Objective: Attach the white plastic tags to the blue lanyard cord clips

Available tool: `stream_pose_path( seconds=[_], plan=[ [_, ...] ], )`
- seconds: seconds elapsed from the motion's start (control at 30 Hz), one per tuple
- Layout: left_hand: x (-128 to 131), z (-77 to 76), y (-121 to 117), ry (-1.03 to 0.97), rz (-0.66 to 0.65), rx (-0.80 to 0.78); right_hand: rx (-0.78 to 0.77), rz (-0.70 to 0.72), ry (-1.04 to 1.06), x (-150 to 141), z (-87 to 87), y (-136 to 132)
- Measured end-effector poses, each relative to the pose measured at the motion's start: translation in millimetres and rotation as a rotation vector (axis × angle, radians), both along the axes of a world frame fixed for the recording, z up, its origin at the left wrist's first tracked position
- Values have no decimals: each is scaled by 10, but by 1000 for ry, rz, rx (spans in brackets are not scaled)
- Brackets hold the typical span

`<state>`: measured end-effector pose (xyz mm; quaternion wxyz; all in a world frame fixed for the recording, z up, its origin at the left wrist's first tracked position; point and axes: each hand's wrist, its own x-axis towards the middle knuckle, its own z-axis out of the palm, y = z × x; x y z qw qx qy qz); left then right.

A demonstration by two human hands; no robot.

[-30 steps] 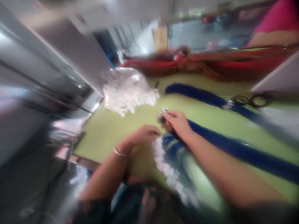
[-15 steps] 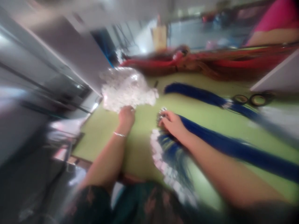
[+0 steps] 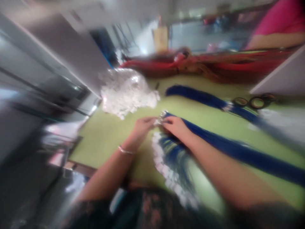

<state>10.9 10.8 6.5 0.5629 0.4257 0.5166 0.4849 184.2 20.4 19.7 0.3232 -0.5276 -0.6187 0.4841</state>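
My left hand [image 3: 141, 128] is closed in a pinch on a small white piece, apparently a connector housing [image 3: 157, 121]. Its fingertips meet those of my right hand [image 3: 175, 126], which is closed at the metal-tipped ends of a long blue wire bundle [image 3: 228, 148]. Blur hides exactly how many wires the right fingers grip. Below the hands, white housings [image 3: 164, 170] with blue wires attached lie in a curved row along the green table. Beyond my left hand sits a clear plastic bag with a heap of loose white housings [image 3: 130, 100].
A second blue bundle [image 3: 197, 95], tied partway, lies farther back. Two dark tape rolls [image 3: 256, 102] sit at the right. Red and brown wires [image 3: 238, 65] run across the back. Past them is a person in a pink sleeve [image 3: 277, 20]. The green table's edge [image 3: 82, 165] is at left.
My left hand has come from the heap of housings toward the right hand, bringing a white housing to the wire ends. My right hand stays at the bundle's tip.
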Motion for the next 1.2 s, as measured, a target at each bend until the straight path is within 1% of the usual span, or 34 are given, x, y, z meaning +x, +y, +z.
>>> stream_pose_path(
  seconds=[0.07, 0.1, 0.2, 0.27, 0.37, 0.5, 0.57, 0.67, 0.73, 0.8, 0.97, 1.07, 1.2],
  plan=[
    [21, 22, -24, -104, -29, -40, -23, -4, -9, 5, -1, 8],
    [22, 34, -35, -147, -46, -56, -7, -17, -20, 4, -6, 7],
    [21, 63, -62, -223, -89, -86, 138, -52, -53, -15, -40, -13],
    [27, 66, -72, -245, -104, -98, 245, -46, -80, -30, -72, -35],
    [37, 46, -73, -242, -119, -95, 334, -21, -132, -43, -105, -64],
    [29, 7, -63, -156, -123, -82, 372, 11, -235, -40, -78, -98],
    [25, -12, -62, -58, -79, -53, 391, 30, -308, -38, -42, -114],
    [45, -46, -73, 133, 8, 45, 416, 56, -402, -42, -4, -131],
    [80, -75, -88, 251, 51, 100, 418, 59, -443, -47, -5, -133],
    [119, -107, -103, 325, 76, 129, 403, 44, -457, -49, -23, -123],
    [129, -161, -102, 329, 124, 143, 339, -11, -369, -12, -65, -42],
    [107, -169, -92, 302, 139, 135, 294, 44, -357, 13, -67, 0],
    [155, -159, -101, 276, 144, 95, 333, 90, -382, 8, -66, -7]
  ],
)
